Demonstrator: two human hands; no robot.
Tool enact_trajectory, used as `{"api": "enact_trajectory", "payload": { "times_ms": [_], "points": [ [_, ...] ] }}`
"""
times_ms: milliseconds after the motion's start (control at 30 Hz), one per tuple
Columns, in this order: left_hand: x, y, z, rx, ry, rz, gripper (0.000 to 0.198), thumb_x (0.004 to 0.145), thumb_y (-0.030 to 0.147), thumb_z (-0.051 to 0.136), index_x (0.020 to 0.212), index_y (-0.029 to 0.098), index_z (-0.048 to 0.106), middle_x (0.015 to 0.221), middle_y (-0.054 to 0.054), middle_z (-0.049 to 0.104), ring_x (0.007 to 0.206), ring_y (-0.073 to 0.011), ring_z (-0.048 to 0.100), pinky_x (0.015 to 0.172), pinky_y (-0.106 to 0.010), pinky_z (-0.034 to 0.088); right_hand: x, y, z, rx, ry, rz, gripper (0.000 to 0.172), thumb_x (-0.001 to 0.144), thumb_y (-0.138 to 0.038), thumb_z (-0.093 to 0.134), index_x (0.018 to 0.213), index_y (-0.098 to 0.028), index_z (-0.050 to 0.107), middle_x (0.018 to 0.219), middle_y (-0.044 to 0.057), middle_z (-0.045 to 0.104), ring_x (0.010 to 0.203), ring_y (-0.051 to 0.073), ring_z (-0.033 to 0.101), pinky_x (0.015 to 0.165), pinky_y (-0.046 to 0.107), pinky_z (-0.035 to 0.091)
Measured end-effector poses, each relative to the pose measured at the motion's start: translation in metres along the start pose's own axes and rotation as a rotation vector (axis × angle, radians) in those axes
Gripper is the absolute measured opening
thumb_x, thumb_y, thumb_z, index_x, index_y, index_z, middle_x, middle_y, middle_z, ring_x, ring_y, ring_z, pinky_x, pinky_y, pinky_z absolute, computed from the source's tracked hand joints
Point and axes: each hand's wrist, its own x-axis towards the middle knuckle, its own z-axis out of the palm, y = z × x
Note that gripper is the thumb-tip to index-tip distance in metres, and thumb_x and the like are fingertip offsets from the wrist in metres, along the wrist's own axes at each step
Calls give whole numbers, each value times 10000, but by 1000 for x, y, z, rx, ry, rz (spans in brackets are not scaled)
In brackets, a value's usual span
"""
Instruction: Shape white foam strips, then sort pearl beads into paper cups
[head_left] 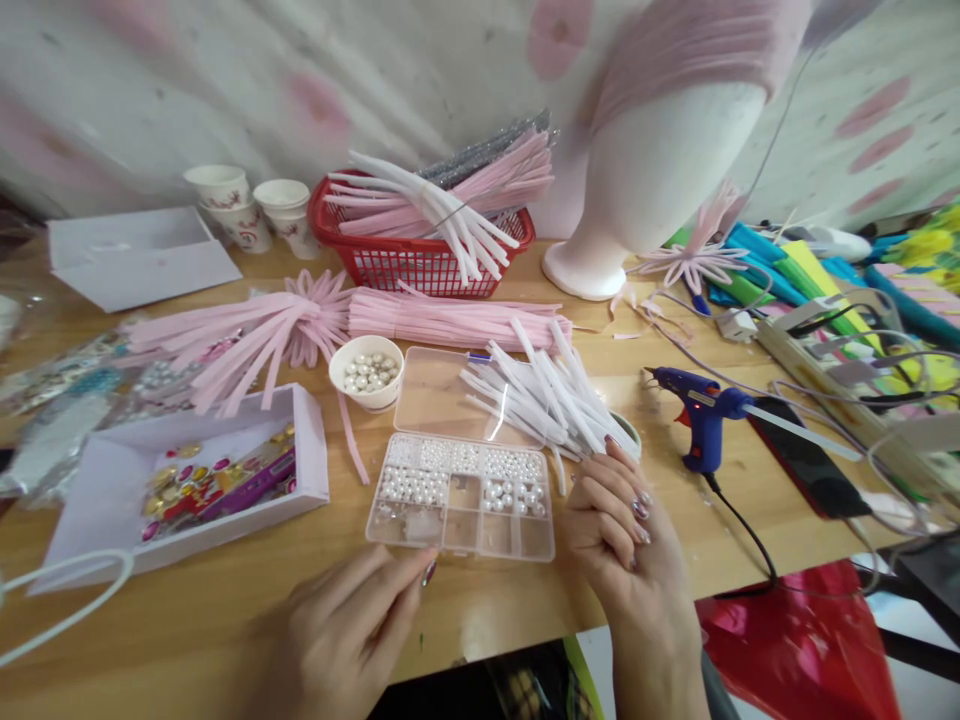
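My left hand (352, 625) rests on the wooden table (247, 610), fingers loosely stretched, its fingertips touching the front edge of a clear compartment box of pearls (463, 495). My right hand (619, 520) sits just right of that box with fingers curled inward, beside a bundle of white pipe cleaners (544, 400). What the curled fingers hold, if anything, is hidden. A paper cup of pearls (367, 372) stands behind the box, next to its open clear lid (435, 395).
A blue glue gun (701, 410) with a black cord lies right. Pink pipe cleaners (450, 318), a red basket (420, 255), a white foam head (652, 170), a white tray of gems (187, 480), paper cups (247, 210) and coloured sheets (847, 280) fill the table.
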Motion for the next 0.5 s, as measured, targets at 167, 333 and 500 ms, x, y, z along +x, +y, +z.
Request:
{"api": "enact_trajectory", "payload": {
  "times_ms": [167,333,500],
  "points": [
    [0,-2,2,1,-3,-15,204,951,107,544,1080,200,671,840,13,732,714,-78,691,686,-179,505,2,-2,-1,14,-3,12,466,1050,-246,419,589,-188,393,535,-112,328,398,25,281,332,153,151],
    [-1,-7,4,26,2,-14,209,949,118,545,1080,207,682,904,2,746,764,-86,710,730,-178,526,6,-2,-2,16,-12,13,472,1063,-272,375,599,-188,405,538,-109,328,404,28,290,329,153,147],
    [-2,-9,6,69,2,-42,216,945,133,545,1072,232,689,906,7,747,749,-97,716,701,-184,545,7,-1,-3,-10,-16,2,470,1071,-280,350,616,-183,415,544,-107,335,407,22,287,329,140,155]
  ]
}}
